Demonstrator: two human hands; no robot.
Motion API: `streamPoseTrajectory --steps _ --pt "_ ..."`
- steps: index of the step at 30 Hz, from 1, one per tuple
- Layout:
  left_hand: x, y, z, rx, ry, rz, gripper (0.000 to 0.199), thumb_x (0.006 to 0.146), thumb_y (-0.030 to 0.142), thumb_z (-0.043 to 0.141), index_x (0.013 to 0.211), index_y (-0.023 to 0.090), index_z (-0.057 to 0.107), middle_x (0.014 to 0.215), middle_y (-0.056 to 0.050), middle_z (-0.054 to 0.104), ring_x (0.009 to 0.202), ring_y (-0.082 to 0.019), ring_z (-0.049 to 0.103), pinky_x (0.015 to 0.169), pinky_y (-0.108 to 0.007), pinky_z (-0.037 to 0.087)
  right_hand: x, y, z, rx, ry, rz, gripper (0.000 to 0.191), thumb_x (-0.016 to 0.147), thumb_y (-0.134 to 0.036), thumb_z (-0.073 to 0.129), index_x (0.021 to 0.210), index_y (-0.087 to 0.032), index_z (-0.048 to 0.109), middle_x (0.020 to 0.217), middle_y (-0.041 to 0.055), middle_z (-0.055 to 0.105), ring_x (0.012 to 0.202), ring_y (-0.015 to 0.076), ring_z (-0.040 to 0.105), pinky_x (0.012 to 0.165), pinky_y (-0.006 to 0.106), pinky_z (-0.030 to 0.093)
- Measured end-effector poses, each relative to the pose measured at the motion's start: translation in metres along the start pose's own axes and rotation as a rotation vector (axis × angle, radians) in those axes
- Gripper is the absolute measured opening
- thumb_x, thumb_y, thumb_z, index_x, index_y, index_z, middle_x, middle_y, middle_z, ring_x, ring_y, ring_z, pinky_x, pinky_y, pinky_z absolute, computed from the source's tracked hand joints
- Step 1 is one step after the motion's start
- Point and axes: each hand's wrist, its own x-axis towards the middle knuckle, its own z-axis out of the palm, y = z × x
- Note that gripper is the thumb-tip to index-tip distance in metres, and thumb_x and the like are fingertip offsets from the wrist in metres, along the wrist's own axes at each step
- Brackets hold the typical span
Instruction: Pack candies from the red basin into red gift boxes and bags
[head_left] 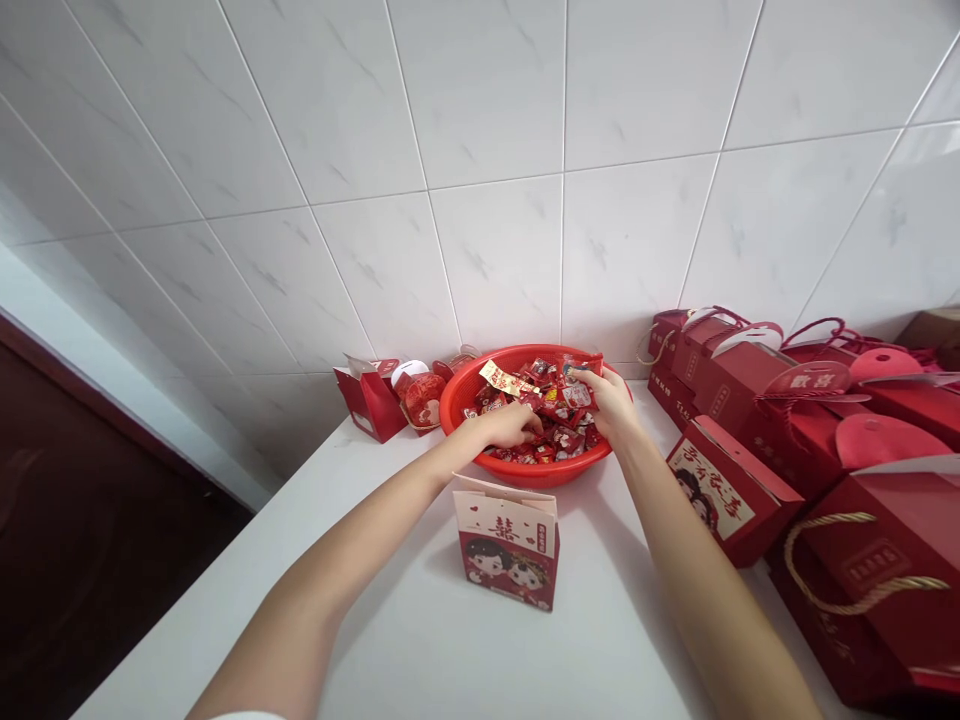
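A red plastic basket full of wrapped candies stands against the wall. My left hand reaches over its near rim, fingers curled down among the candies; whatever they pinch is hidden. At the basket's right side my right hand is closed on a red-wrapped candy, its thumb and fingers pressed together above the heap. In front of the basket stands an upright red and cream gift box with two cartoon figures on its face. Its top flaps stand up, and its inside is not visible.
Several red gift boxes with rope handles crowd the right side of the white table. A cartoon-fronted box leans beside them. Smaller red boxes stand left of the basket. Behind rises a tiled wall.
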Motion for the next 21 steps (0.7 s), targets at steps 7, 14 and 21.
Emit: streamPoseTrajectory --steps 7,14,21 --pt "-0.0035 0.0017 -0.0021 -0.015 0.071 -0.031 0.033 0.09 0.015 0.053 0.114 0.019 0.074 0.118 -0.007 0.075 0.108 -0.024 0.069 0.098 -0.031 0.049 -0.0041 -0.0035 0.002 -0.019 0.0 0.013 0.021 0.05 -0.023 0.075 0.068 -0.019 0.065 0.067 -0.0002 0.07 0.063 0.0169 0.066 0.059 0.027 0.054" --pt "-0.0066 0.0027 -0.006 -0.335 0.447 0.016 0.027 0.093 0.02 0.049 0.115 0.017 0.065 0.119 -0.008 0.072 0.111 -0.022 0.066 0.1 -0.033 0.049 0.0013 0.0032 -0.0008 -0.001 -0.002 -0.034 0.026 0.047 -0.025 0.078 0.069 -0.019 0.067 0.068 -0.0004 0.072 0.064 0.0164 0.065 0.061 0.027 0.053" --pt "-0.004 0.0042 -0.0065 -0.645 0.676 0.125 0.023 0.092 0.025 0.056 0.114 0.018 0.052 0.123 -0.009 0.063 0.109 -0.018 0.064 0.094 -0.029 0.049 -0.0083 -0.0041 0.0001 -0.033 -0.214 0.063 0.038 0.045 -0.021 0.087 0.079 -0.017 0.071 0.083 0.0045 0.077 0.077 0.021 0.071 0.072 0.031 0.057"
